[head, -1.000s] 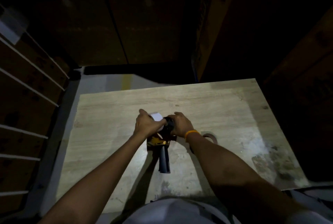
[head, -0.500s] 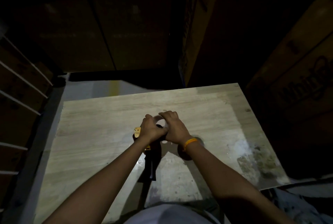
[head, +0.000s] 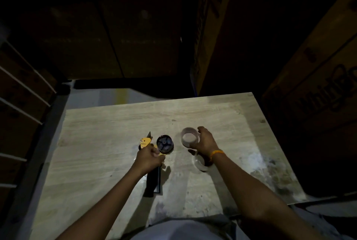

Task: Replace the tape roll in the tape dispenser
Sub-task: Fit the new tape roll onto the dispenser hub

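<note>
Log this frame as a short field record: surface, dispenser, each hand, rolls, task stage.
surface: wooden table, dim light
dispenser: tape dispenser lying on table, black hub bare, handle toward the person
left hand: left hand gripping the dispenser body
right hand: right hand holding a pale ring, apparently the spent core, beside the hub
second roll: clear tape roll on table under right wrist
stage: hub emptied, new roll not yet mounted

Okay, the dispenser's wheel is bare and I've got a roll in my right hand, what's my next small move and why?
Probably set that roll down aside. It looks like a thin, nearly spent ring in your right hand, the dispenser hub is bare, steadied by your left hand, and a second roll waits under your right wrist.
</note>
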Action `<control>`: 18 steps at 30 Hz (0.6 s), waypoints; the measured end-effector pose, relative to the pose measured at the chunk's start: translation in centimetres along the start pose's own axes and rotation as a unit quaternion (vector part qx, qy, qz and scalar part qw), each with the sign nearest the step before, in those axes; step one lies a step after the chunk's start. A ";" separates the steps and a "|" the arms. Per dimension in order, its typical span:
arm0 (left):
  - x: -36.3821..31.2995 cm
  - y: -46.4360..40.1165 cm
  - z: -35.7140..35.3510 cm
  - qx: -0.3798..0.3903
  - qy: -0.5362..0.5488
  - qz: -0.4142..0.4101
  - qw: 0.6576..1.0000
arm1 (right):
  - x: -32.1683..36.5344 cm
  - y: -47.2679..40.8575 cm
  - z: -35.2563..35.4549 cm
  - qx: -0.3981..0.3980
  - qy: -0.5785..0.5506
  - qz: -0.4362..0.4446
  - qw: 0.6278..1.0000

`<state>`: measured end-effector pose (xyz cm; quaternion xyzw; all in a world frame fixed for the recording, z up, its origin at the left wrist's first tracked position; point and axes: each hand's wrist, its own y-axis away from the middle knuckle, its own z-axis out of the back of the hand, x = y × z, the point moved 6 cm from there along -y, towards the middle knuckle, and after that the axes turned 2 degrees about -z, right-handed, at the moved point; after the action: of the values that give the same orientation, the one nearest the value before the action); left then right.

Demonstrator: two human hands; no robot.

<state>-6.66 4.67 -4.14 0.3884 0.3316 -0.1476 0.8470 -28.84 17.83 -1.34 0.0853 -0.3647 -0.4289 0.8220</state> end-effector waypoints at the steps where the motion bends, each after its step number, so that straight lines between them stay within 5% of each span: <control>1: 0.8 0.4 0.1 -0.001 -0.007 0.009 1.000 | -0.3 0.2 0.0 0.005 0.005 0.005 1.000; 10: 5.4 2.4 -0.6 0.038 -0.146 0.068 0.986 | -4.5 4.0 -1.5 0.067 0.206 -0.003 0.976; 18: 6.9 2.7 -1.1 0.067 -0.193 0.056 0.977 | -4.5 5.3 -1.1 0.034 0.184 -0.003 0.982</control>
<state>-0.74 7.31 -7.82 0.4264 0.1287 -0.1946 0.8739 -26.29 24.41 -2.10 0.1912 -0.2214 -0.3956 0.8706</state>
